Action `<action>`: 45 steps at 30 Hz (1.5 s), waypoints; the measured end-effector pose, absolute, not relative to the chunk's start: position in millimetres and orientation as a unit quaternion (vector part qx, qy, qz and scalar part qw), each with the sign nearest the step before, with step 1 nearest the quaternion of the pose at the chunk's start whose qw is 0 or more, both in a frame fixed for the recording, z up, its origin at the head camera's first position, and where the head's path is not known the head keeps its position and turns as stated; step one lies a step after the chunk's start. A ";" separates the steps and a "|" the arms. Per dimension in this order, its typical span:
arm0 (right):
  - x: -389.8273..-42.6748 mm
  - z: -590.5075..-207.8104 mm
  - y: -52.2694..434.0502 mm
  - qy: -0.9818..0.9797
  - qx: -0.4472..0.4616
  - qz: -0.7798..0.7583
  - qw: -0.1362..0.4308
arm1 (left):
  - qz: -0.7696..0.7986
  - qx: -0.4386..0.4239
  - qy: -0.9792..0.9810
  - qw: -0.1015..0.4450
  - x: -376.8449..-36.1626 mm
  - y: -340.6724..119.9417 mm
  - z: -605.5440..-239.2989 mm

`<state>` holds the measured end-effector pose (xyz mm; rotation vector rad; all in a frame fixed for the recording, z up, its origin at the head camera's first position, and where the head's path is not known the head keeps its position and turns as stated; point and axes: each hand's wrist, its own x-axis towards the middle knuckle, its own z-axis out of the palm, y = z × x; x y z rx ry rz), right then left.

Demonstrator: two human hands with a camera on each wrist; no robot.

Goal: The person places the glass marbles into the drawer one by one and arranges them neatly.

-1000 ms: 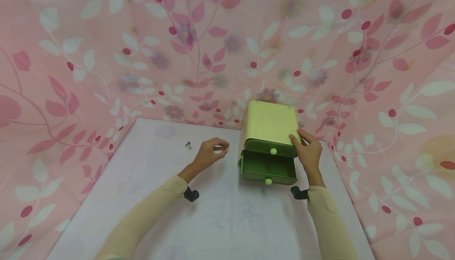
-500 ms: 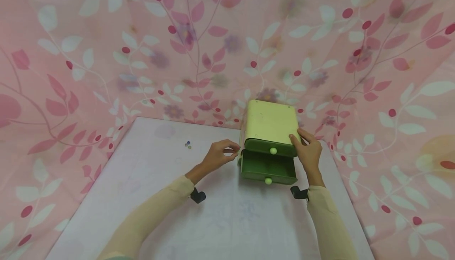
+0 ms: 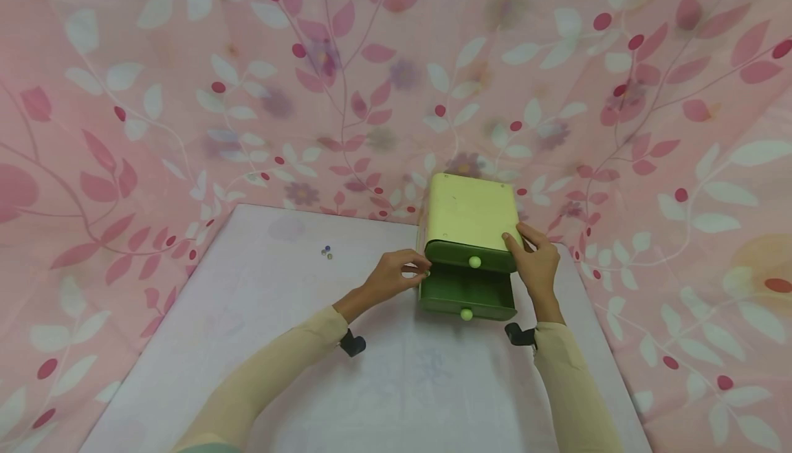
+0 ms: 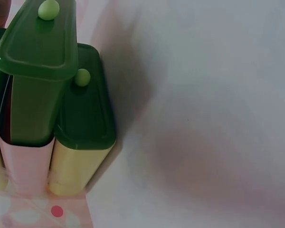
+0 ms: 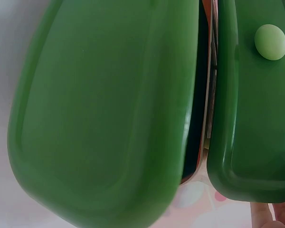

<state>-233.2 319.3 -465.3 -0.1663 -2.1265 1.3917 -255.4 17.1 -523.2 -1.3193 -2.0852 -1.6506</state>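
A small drawer cabinet (image 3: pixel 473 209) with a yellow top and green drawer fronts stands at the back right of the table. Its middle drawer (image 3: pixel 468 305) is pulled out; the inside shows dark green. At that drawer's left rim, my left hand (image 3: pixel 392 275) pinches a tiny pale marble (image 3: pixel 427 273), mostly covered by the fingertips. My right hand (image 3: pixel 537 264) holds the cabinet's right edge, thumb on top and fingers along the side. Three small glass marbles (image 3: pixel 326 252) lie together on the table to the left. The left wrist view shows the lower drawer (image 4: pixel 88 109) closed.
A white cloth covers the table (image 3: pixel 278 384). Pink leaf-patterned curtain (image 3: pixel 346 95) hangs close behind the cabinet and along both sides. The closed top drawer (image 5: pixel 261 118) has a round pale green knob and juts over the opened one's back part.
My left hand has moved right, from beside the cabinet to the rim of the pulled-out drawer, carrying the marble. My right hand and the cabinet have stayed in place.
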 end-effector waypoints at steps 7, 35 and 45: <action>-233.5 -465.0 320.6 -0.799 -0.062 0.520 0.296 | -0.518 -0.466 -0.713 0.077 -261.1 26.8 -528.2; -216.8 -439.8 306.3 -0.792 -0.035 0.536 0.290 | -0.478 -0.510 -0.715 0.022 -255.2 55.2 -526.3; -231.3 -462.2 318.6 -0.792 -0.052 0.532 0.295 | -0.449 -0.513 -0.732 0.005 -256.3 58.3 -524.3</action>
